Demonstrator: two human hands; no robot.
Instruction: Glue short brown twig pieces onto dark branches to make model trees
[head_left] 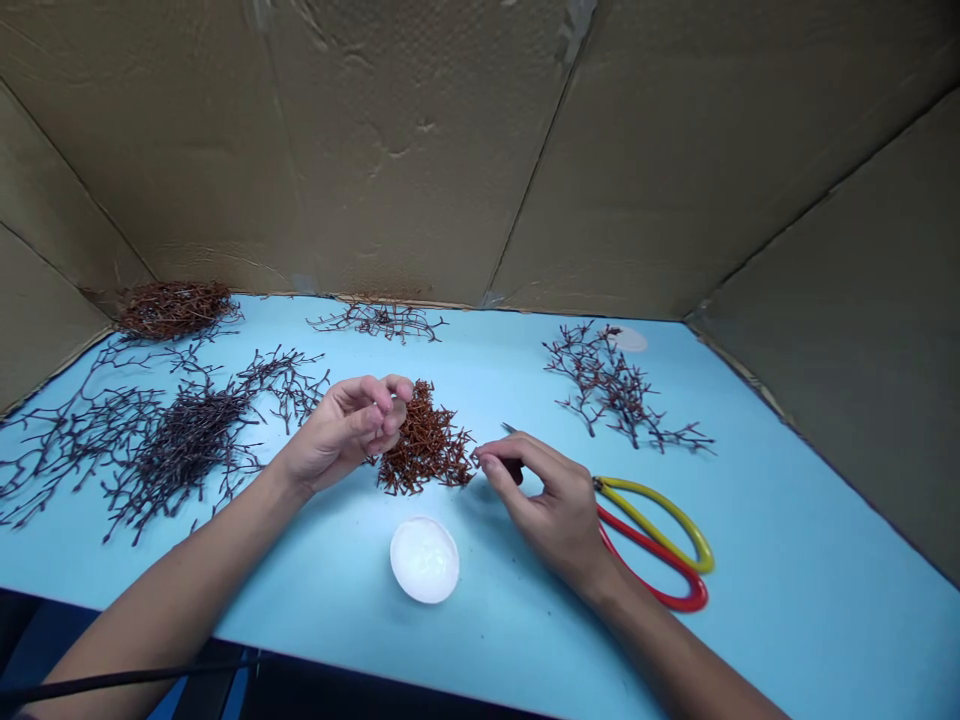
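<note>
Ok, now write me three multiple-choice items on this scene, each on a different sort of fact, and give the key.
1. Where do the red-and-yellow-handled scissors lie?
A. Beside the right hand
B. Inside the white dish
C. Against the cardboard wall

2. What colour is the twig pile beside the left hand?
A. Green
B. Reddish-brown
C. White

3. What is the right hand doing?
A. Lying open and flat
B. Pinching a slim pointed tool
C. Gripping the scissors

Answers:
1. A, they lie on the blue board just by that hand.
2. B, its twigs show reddish-brown.
3. B, the tool sits between its fingers.
</note>
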